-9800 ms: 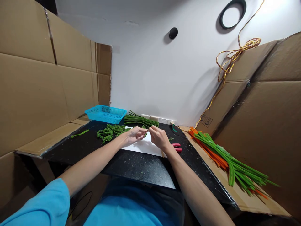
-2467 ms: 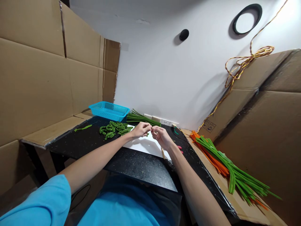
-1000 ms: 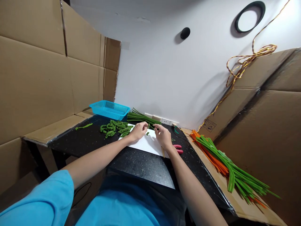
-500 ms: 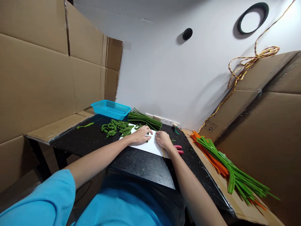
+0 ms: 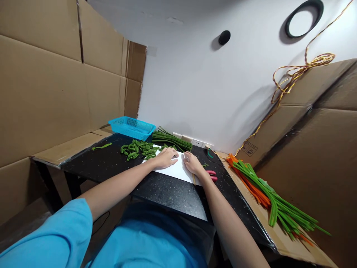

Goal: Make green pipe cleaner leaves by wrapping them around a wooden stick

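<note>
Blue basket (image 5: 126, 131), far left. Cardboard panels (image 5: 55, 89) along left and right. Far white wall (image 5: 192, 85) bearing black knob (image 5: 224, 37) and, farther right, black ring (image 5: 319, 13). Twisted yellow-brown wire (image 5: 312, 64) looped at right. Socket strip (image 5: 197, 143) low on wall.

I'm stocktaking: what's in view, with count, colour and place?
Table: one, black, centre.
Sheet: one, white, on the table.
Fuzzy pieces: many, green, on and left of the sheet.
Stem bundle: one, dark green, behind the sheet.
Basket: one, blue, back left.
Strip: one, light green, table's left.
Tool: one, red-handled, right of the sheet.
Stick: one, tan, sheet's front right.
Scraps: few, green, near the tool.
Loose stems: many, orange and bright green, right ledge.
Cardboard panels: several, brown, both sides.
Wall: one, white, back.
Sockets: count unclear, white, wall's foot.
Knob: one, black, on the wall.
Ring: one, black, upper right.
Cord: one, yellow-brown, upper right.
Shirt: one, blue, bottom.
Left hand, right hand: one each, bare, over the sheet.
</note>
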`<state>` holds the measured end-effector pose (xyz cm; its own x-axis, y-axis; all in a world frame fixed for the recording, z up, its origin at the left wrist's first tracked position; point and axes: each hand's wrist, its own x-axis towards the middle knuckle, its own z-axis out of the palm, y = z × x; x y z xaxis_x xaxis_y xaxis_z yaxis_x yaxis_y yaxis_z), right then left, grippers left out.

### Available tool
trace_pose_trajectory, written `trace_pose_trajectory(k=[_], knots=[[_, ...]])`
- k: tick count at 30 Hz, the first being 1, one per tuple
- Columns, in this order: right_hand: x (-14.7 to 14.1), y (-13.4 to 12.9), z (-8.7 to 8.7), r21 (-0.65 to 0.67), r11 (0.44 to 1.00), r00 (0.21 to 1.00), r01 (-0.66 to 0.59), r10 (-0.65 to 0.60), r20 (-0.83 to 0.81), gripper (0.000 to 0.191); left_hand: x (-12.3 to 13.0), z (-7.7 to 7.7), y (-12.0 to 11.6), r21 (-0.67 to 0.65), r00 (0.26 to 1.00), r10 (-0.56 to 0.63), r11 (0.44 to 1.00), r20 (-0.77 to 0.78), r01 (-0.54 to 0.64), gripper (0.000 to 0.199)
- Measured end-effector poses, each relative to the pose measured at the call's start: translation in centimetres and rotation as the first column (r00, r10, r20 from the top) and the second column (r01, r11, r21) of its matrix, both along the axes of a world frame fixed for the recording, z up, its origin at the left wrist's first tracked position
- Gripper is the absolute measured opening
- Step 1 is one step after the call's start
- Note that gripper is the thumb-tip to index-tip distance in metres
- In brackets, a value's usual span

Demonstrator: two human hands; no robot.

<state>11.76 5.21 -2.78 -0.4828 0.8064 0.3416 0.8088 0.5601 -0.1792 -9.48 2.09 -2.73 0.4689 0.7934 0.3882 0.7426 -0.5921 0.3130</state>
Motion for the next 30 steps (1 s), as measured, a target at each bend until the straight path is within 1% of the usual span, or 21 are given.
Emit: trace_pose_trajectory(k=[3, 5, 8, 15, 18, 21, 25, 27, 30], knots=[[0.10, 0.26, -0.05, -0.023, 0.999, 0.999, -0.036, 0.036, 0.014, 0.025, -0.34, -0.18, 0.43, 0.052, 0.998, 0.062, 0.997, -0.014, -0.062, 0.027], [0.15, 0.42, -0.01, -0.029, 0.998, 0.999, -0.048, 0.049, 0.021, 0.022, -0.57, -0.23, 0.65, 0.066, 0.996, 0.084, 0.994, -0.017, -0.083, 0.025], [0.18, 0.62, -0.01, -0.020, 0.999, 0.999, -0.044, 0.045, 0.023, 0.019, -0.73, -0.21, 0.75, 0.082, 0.994, 0.104, 0.991, 0.021, -0.105, 0.023], [0.38, 0.57, -0.28, 0.012, 1.000, 1.000, 0.017, -0.016, -0.008, 0.016, -0.32, -0.03, 0.47, 0.067, 0.986, 0.125, 0.989, 0.113, -0.133, 0.021], [0.44, 0.51, -0.34, 0.076, 0.996, 0.996, 0.048, -0.042, -0.083, 0.024, -0.19, -0.02, 0.49, 0.064, 0.977, 0.157, 0.984, 0.144, -0.168, 0.022], [0.38, 0.55, -0.42, 0.146, 0.988, 0.984, 0.043, -0.017, -0.175, 0.029, -0.18, 0.02, 0.63, 0.051, 0.951, 0.238, 0.966, 0.198, -0.253, 0.024], [0.23, 0.53, -0.40, 0.143, 0.990, 0.980, 0.014, 0.014, -0.197, 0.028, -0.33, 0.15, 0.84, 0.024, 0.886, 0.355, 0.925, 0.297, -0.379, 0.026], [0.15, 0.45, -0.28, 0.148, 0.989, 0.979, 0.016, 0.015, -0.202, 0.028, -0.43, 0.24, 0.90, 0.012, 0.865, 0.377, 0.915, 0.333, -0.403, 0.027], [0.01, 0.30, -0.01, 0.178, 0.984, 0.978, 0.001, 0.036, -0.204, 0.030, -0.46, 0.29, 0.88, 0.013, 0.860, 0.359, 0.921, 0.362, -0.389, 0.027]])
